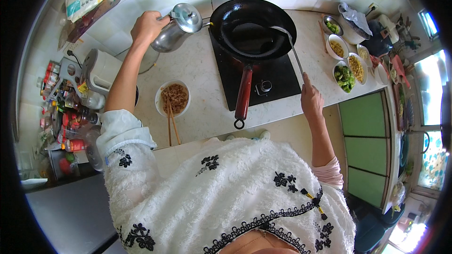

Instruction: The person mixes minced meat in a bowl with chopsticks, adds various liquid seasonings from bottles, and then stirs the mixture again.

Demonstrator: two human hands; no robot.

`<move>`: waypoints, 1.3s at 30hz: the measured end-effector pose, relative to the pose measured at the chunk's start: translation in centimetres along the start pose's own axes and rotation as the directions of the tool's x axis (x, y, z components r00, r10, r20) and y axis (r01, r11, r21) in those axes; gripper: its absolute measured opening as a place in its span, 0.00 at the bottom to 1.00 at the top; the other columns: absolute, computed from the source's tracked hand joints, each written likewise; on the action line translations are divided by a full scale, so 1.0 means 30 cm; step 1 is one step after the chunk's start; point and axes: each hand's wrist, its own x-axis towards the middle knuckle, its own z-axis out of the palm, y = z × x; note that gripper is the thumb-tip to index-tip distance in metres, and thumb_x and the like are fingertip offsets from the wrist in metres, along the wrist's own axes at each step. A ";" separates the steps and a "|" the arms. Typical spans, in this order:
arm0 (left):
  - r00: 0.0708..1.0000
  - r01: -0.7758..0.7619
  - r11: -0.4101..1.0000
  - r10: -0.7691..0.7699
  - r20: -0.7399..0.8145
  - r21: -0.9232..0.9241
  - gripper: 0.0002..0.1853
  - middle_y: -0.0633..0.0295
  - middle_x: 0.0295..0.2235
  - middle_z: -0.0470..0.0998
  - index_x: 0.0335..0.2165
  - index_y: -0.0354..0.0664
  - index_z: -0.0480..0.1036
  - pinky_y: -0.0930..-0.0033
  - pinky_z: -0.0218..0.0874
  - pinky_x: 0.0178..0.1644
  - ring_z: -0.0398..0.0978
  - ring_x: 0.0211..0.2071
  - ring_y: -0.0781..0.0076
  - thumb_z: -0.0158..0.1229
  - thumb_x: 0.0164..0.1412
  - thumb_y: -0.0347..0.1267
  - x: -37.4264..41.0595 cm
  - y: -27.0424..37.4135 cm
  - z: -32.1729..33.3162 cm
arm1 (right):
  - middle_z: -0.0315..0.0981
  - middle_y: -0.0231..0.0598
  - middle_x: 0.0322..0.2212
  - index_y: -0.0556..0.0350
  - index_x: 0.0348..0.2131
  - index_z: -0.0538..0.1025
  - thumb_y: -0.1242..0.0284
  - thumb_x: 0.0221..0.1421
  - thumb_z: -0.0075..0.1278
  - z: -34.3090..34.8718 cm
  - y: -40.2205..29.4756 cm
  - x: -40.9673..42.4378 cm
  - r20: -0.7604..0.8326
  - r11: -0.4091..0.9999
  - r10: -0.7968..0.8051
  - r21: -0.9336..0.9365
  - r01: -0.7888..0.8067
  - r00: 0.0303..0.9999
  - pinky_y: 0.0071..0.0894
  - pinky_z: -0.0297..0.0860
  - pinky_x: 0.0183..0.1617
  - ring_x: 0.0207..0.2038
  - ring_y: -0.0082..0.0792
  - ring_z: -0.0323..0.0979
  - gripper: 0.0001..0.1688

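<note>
My left hand (148,27) grips the handle of a lidded stainless steel pot (173,36). The pot is tilted, its thin spout (207,24) reaching the left rim of a black wok (229,17). My right hand (313,98) holds a long-handled metal spatula or ladle (295,53), whose head rests inside the wok on the right. Dark, glossy liquid seems to lie in the wok's bottom. The wok sits on a black cooktop (279,81), its red wooden handle (243,93) pointing towards me. A white bowl (188,95) of shredded or minced meat (176,95) stands left, chopsticks (171,123) leaning in it.
At right stand bowls of chopped greens (344,77), yellow pieces (356,67) and more cut food, beside a chopstick pair (322,37). A glass lid (150,60) lies behind the meat bowl. Sauce bottles (74,144) and a white appliance (100,70) crowd the left.
</note>
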 end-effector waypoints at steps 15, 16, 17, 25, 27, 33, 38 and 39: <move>0.998 0.050 0.856 -0.061 -0.004 -0.515 0.17 0.69 0.14 0.64 0.16 0.36 0.68 0.71 0.49 0.21 0.58 0.17 0.79 0.56 0.47 0.39 0.077 -0.187 0.117 | 0.70 0.51 0.23 0.43 0.52 0.60 0.73 0.55 0.34 0.001 -0.001 0.001 -0.006 0.999 -0.031 0.031 0.031 0.999 0.48 0.66 0.28 0.25 0.52 0.70 0.24; 0.993 0.094 0.796 -0.117 -0.001 -0.597 0.16 0.70 0.14 0.63 0.15 0.36 0.68 0.72 0.47 0.21 0.56 0.17 0.81 0.56 0.47 0.38 0.058 -0.186 0.127 | 0.70 0.51 0.23 0.42 0.52 0.60 0.73 0.55 0.34 0.003 0.001 0.001 -0.007 0.999 -0.027 0.031 0.027 1.000 0.48 0.66 0.28 0.25 0.52 0.70 0.24; 0.985 0.133 0.728 -0.172 0.008 -0.673 0.16 0.72 0.15 0.62 0.15 0.35 0.68 0.72 0.46 0.20 0.54 0.18 0.82 0.57 0.47 0.37 0.036 -0.186 0.133 | 0.70 0.51 0.23 0.42 0.52 0.60 0.72 0.55 0.35 0.004 0.001 0.001 -0.008 0.999 -0.023 0.032 0.023 1.000 0.48 0.66 0.28 0.25 0.51 0.70 0.24; 0.912 0.264 0.288 -0.386 0.140 -0.921 0.13 0.77 0.13 0.58 0.16 0.47 0.64 0.80 0.36 0.14 0.50 0.12 0.89 0.56 0.49 0.38 -0.073 -0.329 0.252 | 0.68 0.46 0.21 0.38 0.51 0.63 0.77 0.51 0.42 0.000 -0.007 -0.015 -0.148 0.964 -0.031 0.257 0.069 0.988 0.43 0.64 0.27 0.23 0.47 0.69 0.27; 0.899 0.258 0.277 -0.419 0.125 -0.925 0.16 0.77 0.11 0.56 0.13 0.48 0.60 0.80 0.36 0.13 0.50 0.11 0.88 0.55 0.50 0.37 -0.104 -0.386 0.282 | 0.66 0.45 0.20 0.37 0.51 0.63 0.79 0.49 0.43 -0.008 -0.015 -0.036 -0.188 0.969 -0.069 0.220 0.111 0.980 0.42 0.64 0.26 0.22 0.46 0.68 0.29; 0.857 0.255 0.361 -0.513 0.038 -0.897 0.16 0.76 0.10 0.54 0.12 0.45 0.62 0.77 0.39 0.16 0.49 0.12 0.86 0.55 0.50 0.36 -0.197 -0.610 0.392 | 0.64 0.42 0.20 0.35 0.52 0.62 0.82 0.47 0.42 0.001 -0.027 -0.096 -0.216 0.971 -0.144 0.158 0.181 0.966 0.39 0.64 0.25 0.20 0.44 0.66 0.33; 0.796 0.267 0.276 -0.604 0.050 -0.923 0.16 0.75 0.10 0.55 0.13 0.42 0.63 0.76 0.38 0.16 0.50 0.12 0.86 0.55 0.50 0.36 -0.270 -0.697 0.444 | 0.64 0.41 0.20 0.33 0.52 0.62 0.82 0.46 0.43 0.014 -0.030 -0.106 -0.190 0.972 -0.170 0.126 0.196 0.967 0.39 0.64 0.24 0.19 0.42 0.66 0.34; 0.782 0.282 0.246 -0.619 0.074 -0.927 0.16 0.75 0.10 0.56 0.13 0.42 0.63 0.76 0.38 0.16 0.50 0.12 0.86 0.55 0.50 0.36 -0.282 -0.702 0.447 | 0.64 0.41 0.20 0.33 0.52 0.62 0.82 0.46 0.43 0.018 -0.029 -0.110 -0.197 0.971 -0.171 0.135 0.200 0.965 0.39 0.64 0.24 0.19 0.42 0.66 0.34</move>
